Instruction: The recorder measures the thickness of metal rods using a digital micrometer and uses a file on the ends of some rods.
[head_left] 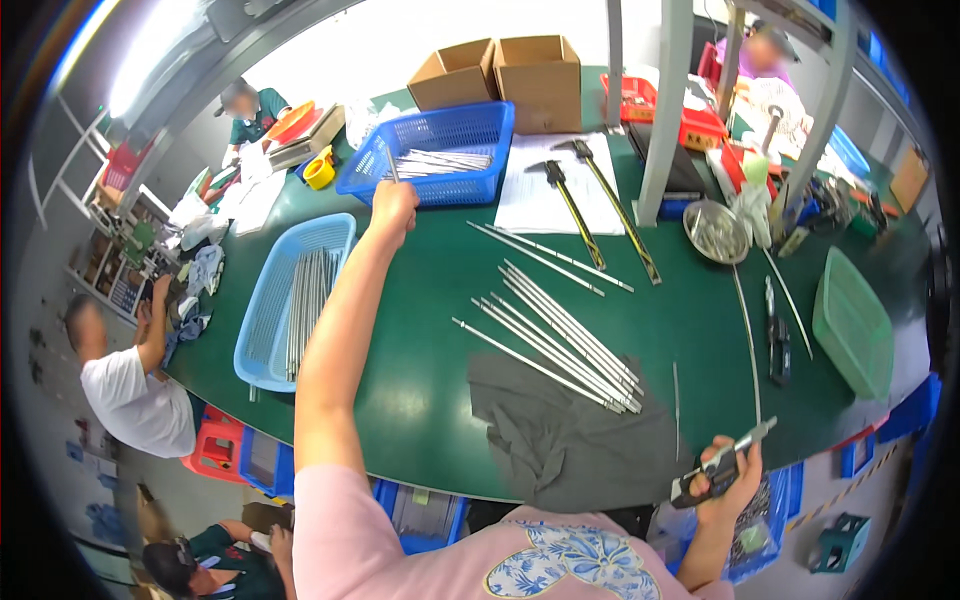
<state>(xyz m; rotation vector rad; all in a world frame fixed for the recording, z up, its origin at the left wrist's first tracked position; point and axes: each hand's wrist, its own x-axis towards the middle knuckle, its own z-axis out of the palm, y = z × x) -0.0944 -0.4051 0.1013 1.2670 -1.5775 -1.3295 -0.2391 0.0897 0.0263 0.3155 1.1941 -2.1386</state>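
Note:
My left hand reaches far out, its fingers closed round a thin metal rod that points up at the near edge of a blue basket. Inside that basket lie several slim rods. Close to my body at the lower right, my right hand grips a micrometer, its silver barrel tilted up to the right. Between the two hands, several silver rods lie fanned out, their near ends on a dark grey cloth. Two more rods rest beyond them.
A light blue basket of grey rods stands left of my arm. Two calipers lie on paper sheets. To the right are a metal bowl, another handheld tool, a green basket and a shelf post. Other people sit around.

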